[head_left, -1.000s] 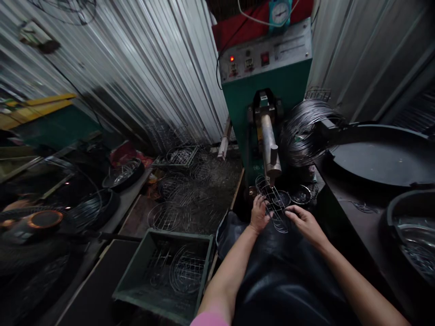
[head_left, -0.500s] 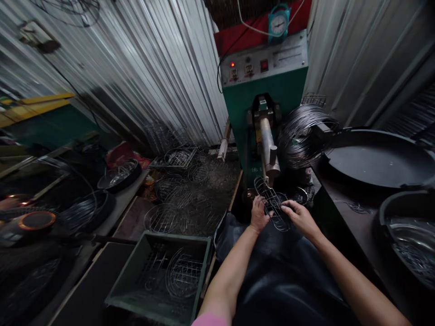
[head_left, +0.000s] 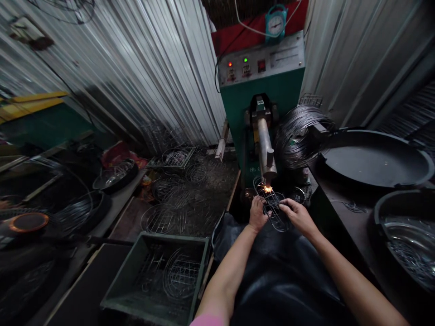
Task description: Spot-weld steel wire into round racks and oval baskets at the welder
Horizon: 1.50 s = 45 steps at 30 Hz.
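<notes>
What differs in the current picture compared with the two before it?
Sparks now fly at the tip of the machine's metal arm, and a green light has come on beside the red one. Nothing was visibly taken hold of or let go: the left hand and right hand still hold the wire rack.

Ambient lighting is dim. Orange sparks (head_left: 268,189) form a small, intense source below the machine head (head_left: 269,168). Red and green indicator lamps glow on the control panel (head_left: 261,63). The corrugated wall (head_left: 176,59) returns pale, streaked highlights. Lower corners fall into deep shadow. Outer regions exhibit stretching and blur; the center is sharper.
</notes>
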Available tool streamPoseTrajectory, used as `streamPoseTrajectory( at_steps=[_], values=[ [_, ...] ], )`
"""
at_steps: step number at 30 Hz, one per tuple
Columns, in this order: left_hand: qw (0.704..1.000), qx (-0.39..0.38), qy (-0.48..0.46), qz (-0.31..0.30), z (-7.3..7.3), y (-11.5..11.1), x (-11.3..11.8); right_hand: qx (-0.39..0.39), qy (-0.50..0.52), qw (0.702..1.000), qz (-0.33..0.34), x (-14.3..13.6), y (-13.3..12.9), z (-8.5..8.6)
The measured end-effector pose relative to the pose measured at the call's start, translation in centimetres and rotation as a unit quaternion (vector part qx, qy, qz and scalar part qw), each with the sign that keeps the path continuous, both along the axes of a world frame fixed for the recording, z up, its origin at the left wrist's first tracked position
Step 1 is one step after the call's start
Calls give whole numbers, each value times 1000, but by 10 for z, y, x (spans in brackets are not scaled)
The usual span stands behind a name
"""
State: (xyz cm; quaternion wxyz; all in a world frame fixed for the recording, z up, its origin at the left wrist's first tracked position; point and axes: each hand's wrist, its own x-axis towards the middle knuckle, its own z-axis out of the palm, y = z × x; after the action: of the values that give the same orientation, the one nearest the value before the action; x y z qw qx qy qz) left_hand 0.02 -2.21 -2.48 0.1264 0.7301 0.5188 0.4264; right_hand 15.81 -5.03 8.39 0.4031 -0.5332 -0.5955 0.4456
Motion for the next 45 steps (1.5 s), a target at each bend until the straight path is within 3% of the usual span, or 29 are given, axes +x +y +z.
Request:
streamPoseTrajectory(
  at_steps=[7,12,20,24,27,33,36,41,45],
  values=[
    [1000,-6,1,-20,0,-3,-6,-44,53,998,3,5,-8,-8],
    [1000,-3,-13,-28,10,-2,-8,-66,59,996,28,10,-11,-15],
    [998,-52,-30,4,24,7,-7,-6,-1,1000,16,-1,17,11],
    [997,-77,-29,11,27,9,-8,10,-27,1000,9,-5,28,15],
    [996,-88,-14,21,27,10,-12,6,-22,1000,5,-4,30,10],
    [997,-81,-14,5,23,8,-21,-92,30,995,32,11,9,-8],
    [994,-105,-40,-8,22,11,-19,-91,46,993,54,11,6,-5],
    [981,-159,-109,14,21,19,-13,-23,1,999,30,-1,27,12],
    [971,-169,-168,-12,20,16,-14,-62,25,997,27,3,23,7]
  ],
)
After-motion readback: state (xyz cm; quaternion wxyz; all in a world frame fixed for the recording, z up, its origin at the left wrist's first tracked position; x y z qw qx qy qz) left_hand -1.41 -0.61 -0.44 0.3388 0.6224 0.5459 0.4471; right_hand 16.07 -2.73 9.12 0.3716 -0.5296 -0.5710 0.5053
